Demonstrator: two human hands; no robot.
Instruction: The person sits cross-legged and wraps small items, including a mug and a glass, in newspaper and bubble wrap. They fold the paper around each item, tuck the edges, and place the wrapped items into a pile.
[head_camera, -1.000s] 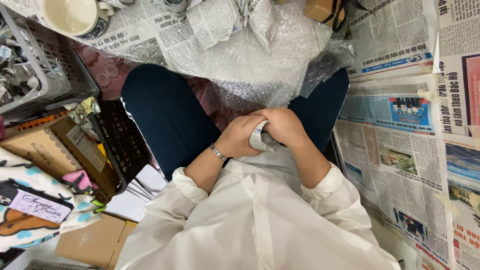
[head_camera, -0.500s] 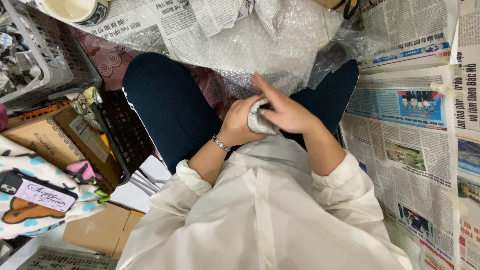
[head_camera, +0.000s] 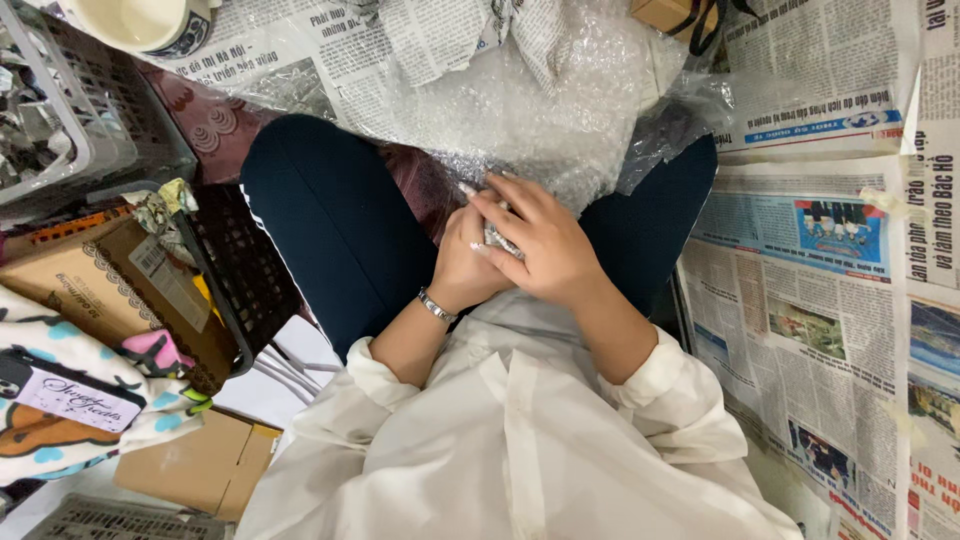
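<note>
Only the head view here, looking straight down at someone sitting cross-legged on the floor. Both hands meet in the lap around a small wrapped object (head_camera: 497, 240), something bundled in crinkly clear or silvery wrap, mostly hidden, so can't say what's inside.

The right hand (head_camera: 545, 245) lies over the top of it, fingers stretched fairly flat and slightly spread, more pressing and covering than clenching. So that grip is loose-ish but clearly in contact with the bundle.

The left hand (head_camera: 462, 262) is tucked underneath and behind, curled closed around the bundle from the other side. A thin bracelet (head_camera: 436, 306) sits on that wrist.

The bundle sits right over the gap between the knees, just in front of the white shirt (head_camera: 510, 440) and touching the near edge of a big sheet of bubble wrap (head_camera: 540, 110) spread on the floor ahead.

Around that: newspapers (head_camera: 820, 250) cover the floor to the right, a dark plastic basket (head_camera: 235, 270) just left of the knee, a cardboard box (head_camera: 90, 290) beside it, and a white mug (head_camera: 140, 20) up in the top left corner.
</note>
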